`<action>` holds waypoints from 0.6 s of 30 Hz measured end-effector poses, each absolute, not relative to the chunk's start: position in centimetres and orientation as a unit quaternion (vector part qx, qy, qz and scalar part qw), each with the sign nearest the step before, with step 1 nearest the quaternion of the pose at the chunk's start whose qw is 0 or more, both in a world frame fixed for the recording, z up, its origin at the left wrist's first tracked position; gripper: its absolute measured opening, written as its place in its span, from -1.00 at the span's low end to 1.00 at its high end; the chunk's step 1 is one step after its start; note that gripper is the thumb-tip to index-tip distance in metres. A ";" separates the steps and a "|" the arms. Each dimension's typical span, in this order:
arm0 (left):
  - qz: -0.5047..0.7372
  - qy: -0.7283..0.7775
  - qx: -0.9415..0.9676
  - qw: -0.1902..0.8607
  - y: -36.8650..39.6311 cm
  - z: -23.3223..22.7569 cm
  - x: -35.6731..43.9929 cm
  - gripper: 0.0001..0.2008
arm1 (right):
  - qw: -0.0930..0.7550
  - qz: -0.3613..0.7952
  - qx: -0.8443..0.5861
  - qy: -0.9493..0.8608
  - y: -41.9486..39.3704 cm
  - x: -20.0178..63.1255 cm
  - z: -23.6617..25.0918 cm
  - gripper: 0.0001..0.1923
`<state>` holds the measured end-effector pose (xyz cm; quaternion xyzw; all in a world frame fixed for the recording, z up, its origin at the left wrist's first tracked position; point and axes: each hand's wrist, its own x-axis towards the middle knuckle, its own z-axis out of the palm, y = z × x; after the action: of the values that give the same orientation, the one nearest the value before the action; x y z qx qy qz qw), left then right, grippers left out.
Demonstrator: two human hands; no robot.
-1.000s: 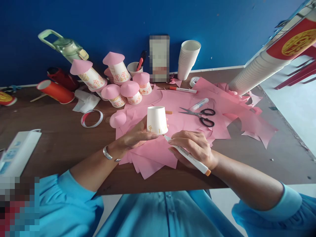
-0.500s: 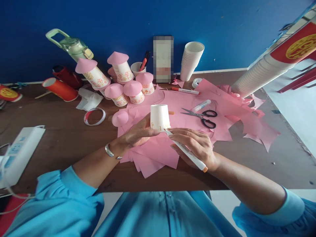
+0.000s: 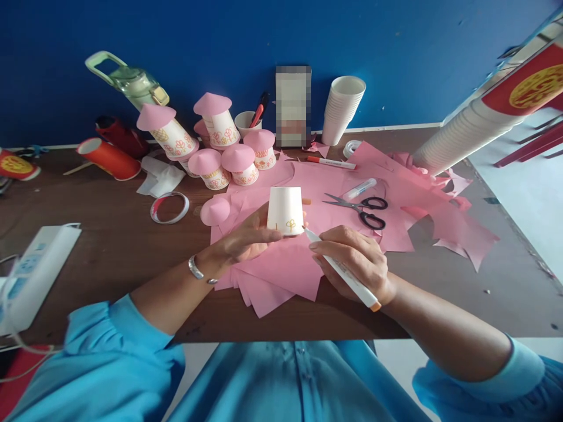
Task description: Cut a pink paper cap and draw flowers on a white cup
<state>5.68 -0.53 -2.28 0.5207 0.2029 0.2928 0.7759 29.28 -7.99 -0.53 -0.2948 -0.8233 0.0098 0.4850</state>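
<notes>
My left hand (image 3: 253, 235) grips a white paper cup (image 3: 285, 206), held upside down above pink paper. Small orange-yellow flower marks run along the cup's lower edge, near the rim. In my right hand (image 3: 354, 258) is a white marker pen (image 3: 347, 280) with an orange end, its tip close to the right side of the cup's rim. Whether the tip touches the cup I cannot tell. Behind the cup, several decorated paper cups with pink cone tops (image 3: 238, 163) stand in a group. A loose pink paper cone (image 3: 215, 211) lies left of my left hand.
Pink paper sheets (image 3: 277, 281) cover the table's middle. Black-handled scissors (image 3: 358, 206), a red-capped marker (image 3: 331, 162) and a tape roll (image 3: 169, 208) lie around. A cup stack (image 3: 343, 111) stands behind; a longer stack (image 3: 466, 135) leans at right. A power strip (image 3: 41, 275) lies left.
The cup has turned in my left hand, bringing a flower mark to the front and shifting a stroke leftward. My right hand with the marker has moved slightly right.
</notes>
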 end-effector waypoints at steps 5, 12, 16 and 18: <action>0.283 0.193 0.515 0.786 -0.3 -2.6 5.5 -0.45 | 0.485 0.027 -0.272 -0.831 -7.9 29.4 -0.9 -0.70; 0.268 0.198 0.545 0.769 -0.8 -1.4 5.5 -0.55 | 0.505 0.014 -0.281 -0.816 -8.0 29.1 -0.9 -0.76; 0.283 0.207 0.541 0.764 -0.9 -1.7 5.5 -0.56 | 0.504 0.009 -0.277 -0.818 -8.0 29.0 -1.0 -0.78; 0.286 0.217 0.543 0.759 -0.9 -1.5 5.6 -0.52 | 0.501 0.013 -0.278 -0.820 -8.0 29.0 -1.1 -0.78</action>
<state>5.65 -0.91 -1.53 0.5427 0.2171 0.2862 0.7592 28.99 -8.01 -1.08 -0.2778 -0.8197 0.0133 0.5008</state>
